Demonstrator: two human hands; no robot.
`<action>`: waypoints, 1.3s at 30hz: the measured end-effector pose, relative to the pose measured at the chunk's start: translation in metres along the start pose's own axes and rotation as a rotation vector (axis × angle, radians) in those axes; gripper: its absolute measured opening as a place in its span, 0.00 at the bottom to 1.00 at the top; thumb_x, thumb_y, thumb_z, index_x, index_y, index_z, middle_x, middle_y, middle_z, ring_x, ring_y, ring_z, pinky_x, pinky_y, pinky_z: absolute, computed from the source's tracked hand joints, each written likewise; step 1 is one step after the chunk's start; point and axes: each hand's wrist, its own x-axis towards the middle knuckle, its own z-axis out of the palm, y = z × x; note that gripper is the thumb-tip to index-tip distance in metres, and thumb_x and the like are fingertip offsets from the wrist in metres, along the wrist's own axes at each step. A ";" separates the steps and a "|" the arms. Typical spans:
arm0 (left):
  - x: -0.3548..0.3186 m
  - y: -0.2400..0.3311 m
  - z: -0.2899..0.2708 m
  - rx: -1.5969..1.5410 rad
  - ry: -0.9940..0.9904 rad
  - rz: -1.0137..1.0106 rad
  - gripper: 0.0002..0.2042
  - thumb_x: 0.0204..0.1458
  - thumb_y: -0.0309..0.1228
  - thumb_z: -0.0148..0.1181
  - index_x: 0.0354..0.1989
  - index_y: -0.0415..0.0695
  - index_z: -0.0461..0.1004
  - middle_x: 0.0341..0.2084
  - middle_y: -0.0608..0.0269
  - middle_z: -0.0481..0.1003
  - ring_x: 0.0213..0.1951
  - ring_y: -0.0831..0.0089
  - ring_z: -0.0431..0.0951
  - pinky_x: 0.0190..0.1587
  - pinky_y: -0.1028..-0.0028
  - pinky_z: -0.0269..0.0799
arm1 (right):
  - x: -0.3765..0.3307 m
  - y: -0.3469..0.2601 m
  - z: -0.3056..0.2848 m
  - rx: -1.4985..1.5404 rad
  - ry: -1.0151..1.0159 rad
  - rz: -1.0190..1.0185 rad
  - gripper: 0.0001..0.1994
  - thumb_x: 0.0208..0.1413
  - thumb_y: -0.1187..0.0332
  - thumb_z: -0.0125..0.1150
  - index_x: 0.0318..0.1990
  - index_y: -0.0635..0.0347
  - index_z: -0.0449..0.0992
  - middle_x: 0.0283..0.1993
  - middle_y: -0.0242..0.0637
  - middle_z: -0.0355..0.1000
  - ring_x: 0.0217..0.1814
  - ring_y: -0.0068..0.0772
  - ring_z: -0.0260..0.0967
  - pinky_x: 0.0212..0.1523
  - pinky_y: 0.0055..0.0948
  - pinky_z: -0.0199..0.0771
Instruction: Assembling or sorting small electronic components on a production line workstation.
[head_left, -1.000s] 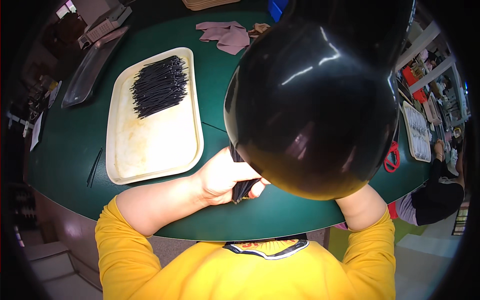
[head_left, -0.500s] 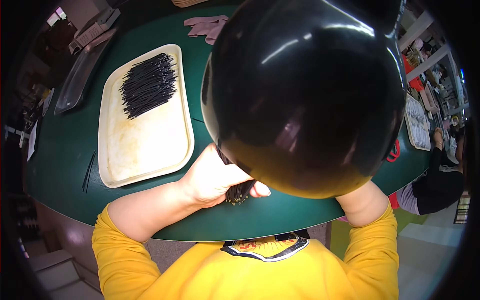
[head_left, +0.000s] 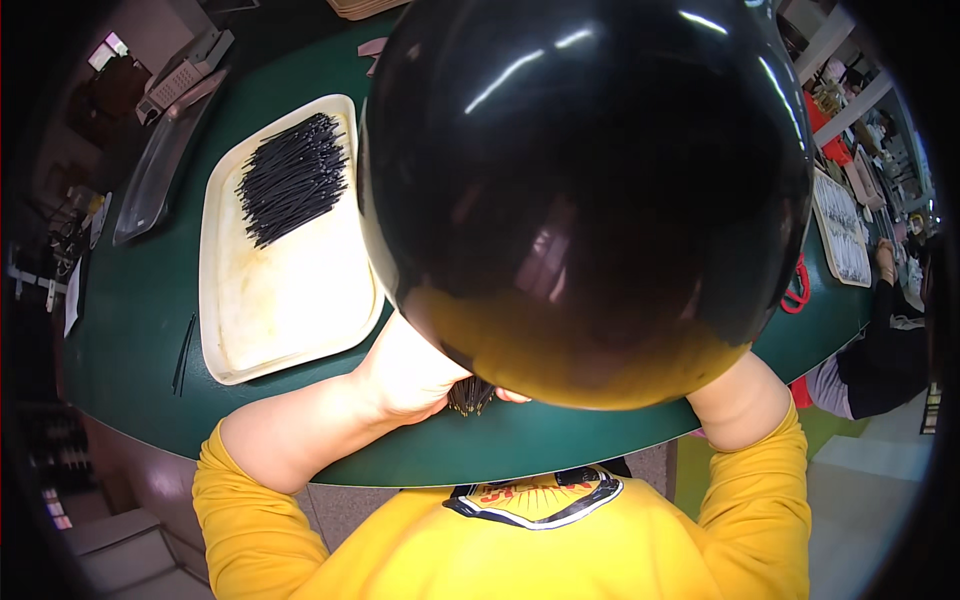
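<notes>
Close to the table's near edge, my left hand point(head_left: 408, 372) is closed round a bundle of thin black wires point(head_left: 469, 397), whose cut ends poke out below the fingers. A large glossy black dome point(head_left: 600, 200), looking like a lamp shade, covers the middle of the view and hides part of that hand. Of my right arm only the forearm point(head_left: 740, 403) shows; the hand itself is hidden behind the dome. Left of my hands lies a cream tray point(head_left: 265, 335) with a pile of similar black wires point(head_left: 293, 180) in its far half.
A few loose wires point(head_left: 184, 355) lie left of the tray on the green table point(head_left: 130, 350). Farther left are a long clear tray point(head_left: 160, 180) and a telephone point(head_left: 178, 85). Red loop handles point(head_left: 797, 287), a white tray point(head_left: 841, 230) and another person point(head_left: 858, 375) are at the right.
The dome now reaches farther left in view, covering more of my left hand, the wire bundle and the pink cloth behind. My left hand keeps its hold on the bundle.
</notes>
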 end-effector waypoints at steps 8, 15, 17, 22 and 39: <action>-0.008 0.004 0.000 -0.408 -0.007 -0.194 0.16 0.45 0.21 0.61 0.44 0.33 0.70 0.33 0.52 0.74 0.30 0.69 0.76 0.33 0.73 0.73 | -0.009 0.028 -0.005 0.076 -0.099 0.011 0.22 0.42 0.79 0.66 0.49 0.65 0.70 0.50 0.40 0.69 0.50 0.31 0.67 0.52 0.30 0.68; -0.006 0.000 -0.007 0.189 0.078 0.032 0.15 0.45 0.20 0.59 0.43 0.33 0.71 0.35 0.53 0.75 0.34 0.69 0.75 0.38 0.73 0.71 | 0.001 0.015 -0.001 0.172 0.058 0.074 0.26 0.46 0.81 0.61 0.55 0.66 0.62 0.53 0.41 0.65 0.52 0.31 0.65 0.53 0.31 0.68; -0.005 0.000 -0.006 0.338 0.073 0.070 0.14 0.45 0.20 0.59 0.43 0.33 0.71 0.35 0.53 0.75 0.36 0.70 0.75 0.39 0.74 0.71 | 0.001 0.012 0.000 0.201 0.157 0.082 0.28 0.46 0.81 0.60 0.57 0.66 0.60 0.55 0.42 0.64 0.53 0.32 0.64 0.54 0.32 0.68; -0.002 0.001 -0.007 0.536 0.074 0.121 0.14 0.45 0.20 0.57 0.42 0.32 0.72 0.37 0.54 0.75 0.39 0.70 0.75 0.43 0.74 0.70 | -0.001 0.012 0.001 -0.065 0.103 -0.163 0.30 0.44 0.81 0.63 0.57 0.66 0.60 0.54 0.43 0.65 0.54 0.33 0.64 0.53 0.32 0.67; -0.002 -0.018 -0.017 0.045 0.085 0.246 0.12 0.43 0.16 0.58 0.38 0.30 0.72 0.34 0.53 0.75 0.37 0.67 0.76 0.40 0.74 0.72 | 0.011 0.002 0.003 -0.251 0.103 -0.208 0.27 0.44 0.79 0.63 0.55 0.66 0.62 0.54 0.43 0.65 0.53 0.33 0.66 0.53 0.32 0.68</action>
